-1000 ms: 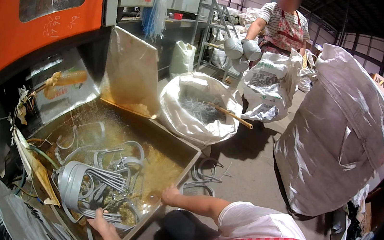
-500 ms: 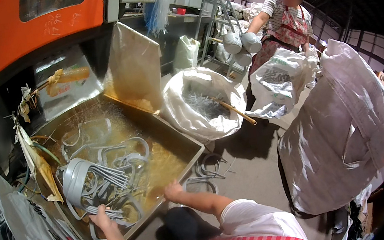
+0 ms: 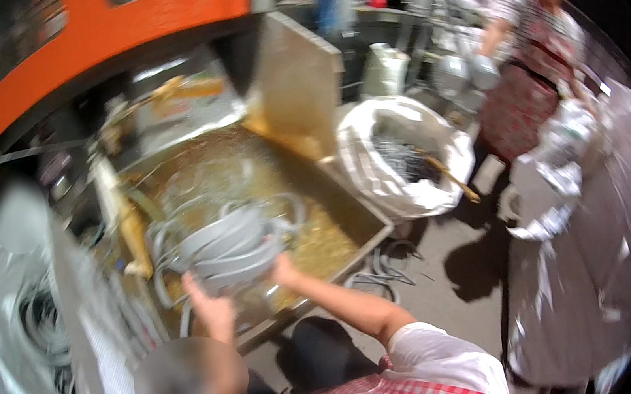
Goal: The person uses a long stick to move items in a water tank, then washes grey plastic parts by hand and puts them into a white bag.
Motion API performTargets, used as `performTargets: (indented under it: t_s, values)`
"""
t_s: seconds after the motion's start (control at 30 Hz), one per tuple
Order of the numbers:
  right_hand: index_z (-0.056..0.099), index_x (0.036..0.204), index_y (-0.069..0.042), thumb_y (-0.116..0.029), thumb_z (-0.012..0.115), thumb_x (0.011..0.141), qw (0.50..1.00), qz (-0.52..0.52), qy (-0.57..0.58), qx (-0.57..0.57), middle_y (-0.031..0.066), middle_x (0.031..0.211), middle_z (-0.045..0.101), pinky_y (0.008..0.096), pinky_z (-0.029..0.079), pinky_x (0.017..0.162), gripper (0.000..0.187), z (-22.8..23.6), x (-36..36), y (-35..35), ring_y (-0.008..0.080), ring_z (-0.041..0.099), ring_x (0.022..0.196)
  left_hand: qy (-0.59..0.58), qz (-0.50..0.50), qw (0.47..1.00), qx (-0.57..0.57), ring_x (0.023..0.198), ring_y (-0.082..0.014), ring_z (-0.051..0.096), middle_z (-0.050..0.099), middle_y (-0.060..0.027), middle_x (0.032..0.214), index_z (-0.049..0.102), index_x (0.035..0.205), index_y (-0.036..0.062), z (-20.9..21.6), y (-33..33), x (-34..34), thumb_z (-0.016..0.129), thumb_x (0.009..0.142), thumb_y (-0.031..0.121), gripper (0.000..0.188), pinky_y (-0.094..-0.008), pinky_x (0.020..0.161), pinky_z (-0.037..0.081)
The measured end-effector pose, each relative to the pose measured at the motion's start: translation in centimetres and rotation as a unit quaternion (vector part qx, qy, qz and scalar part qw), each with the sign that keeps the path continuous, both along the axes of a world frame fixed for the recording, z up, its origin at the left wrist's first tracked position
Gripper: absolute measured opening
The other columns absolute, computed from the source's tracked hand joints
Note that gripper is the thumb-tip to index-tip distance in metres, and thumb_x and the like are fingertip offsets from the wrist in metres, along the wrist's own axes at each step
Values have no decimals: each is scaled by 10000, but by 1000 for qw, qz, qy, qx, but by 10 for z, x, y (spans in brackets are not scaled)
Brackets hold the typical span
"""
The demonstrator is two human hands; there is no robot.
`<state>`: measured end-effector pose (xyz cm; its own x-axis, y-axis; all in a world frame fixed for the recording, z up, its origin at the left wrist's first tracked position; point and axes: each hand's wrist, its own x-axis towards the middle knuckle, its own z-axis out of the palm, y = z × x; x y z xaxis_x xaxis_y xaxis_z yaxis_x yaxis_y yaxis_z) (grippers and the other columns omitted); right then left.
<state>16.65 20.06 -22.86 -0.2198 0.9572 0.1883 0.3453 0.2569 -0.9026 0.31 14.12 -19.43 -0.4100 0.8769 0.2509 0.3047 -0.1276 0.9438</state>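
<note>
A stack of curved grey plastic bands (image 3: pixel 228 244) is held up over a shallow metal tub of yellowish water. My left hand (image 3: pixel 208 300) grips its near left side, the thumb lying against the lowest band. At the right end, my right hand (image 3: pixel 285 269) is closed on the same stack; its fingertips are partly hidden behind the bands. More grey loops (image 3: pixel 289 207) lie in the water behind and beside the stack. The tub's rim (image 3: pixel 354 246) runs close in front of my hands. Motion blurs the picture.
Right of the tub stands an open white sack (image 3: pixel 359 167) of clear scraps with a stick (image 3: pixel 453 179) in it. Grey loops (image 3: pixel 385 271) lie on the floor. A co-worker (image 3: pixel 527 81) stands beyond, near a large sack (image 3: pixel 584 297). An orange machine (image 3: pixel 112 40) rises behind.
My right hand has moved from the tub's rim onto the band stack, which has been raised and turned with both hands. The view has swung left. The co-worker's cylinders appear lower.
</note>
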Motion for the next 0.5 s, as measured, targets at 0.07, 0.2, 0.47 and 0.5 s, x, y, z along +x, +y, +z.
performTargets:
  t_s: [0.07, 0.2, 0.47, 0.5]
  values:
    - [380, 1228, -5, -349, 707, 682, 998, 17, 39, -36, 202, 1178, 465, 393, 363, 939, 723, -15, 6, 0, 324, 463, 1077, 11, -59, 997, -47, 1193, -293, 409, 405, -192, 1294, 317, 1300, 0, 50, -23, 18, 658, 592, -28, 786, -348, 1000, 318]
    - [398, 1211, -14, -304, 696, 690, 990, -2, 144, 16, 180, 1140, 482, 379, 377, 909, 667, 17, 3, -12, 307, 479, 1033, 92, -105, 990, 4, 1136, -285, 474, 483, -200, 1217, 320, 1293, -6, 67, -29, 7, 740, 574, 112, 841, -355, 947, 376]
    - [435, 1177, -31, -216, 674, 704, 950, 48, 213, 222, 137, 1063, 516, 349, 404, 848, 561, 143, -42, -34, 271, 512, 945, 127, -43, 969, 205, 897, -412, 560, 537, -251, 1066, 198, 1327, 55, 177, -77, -26, 651, 644, 118, 822, -441, 735, 467]
    - [439, 1172, -33, -205, 671, 706, 942, 61, 217, 247, 132, 1054, 520, 346, 408, 841, 548, 160, -54, -33, 267, 516, 934, 137, -11, 958, 252, 903, -419, 554, 517, -264, 1085, 191, 1322, 29, 184, -82, -32, 650, 646, 123, 822, -442, 738, 466]
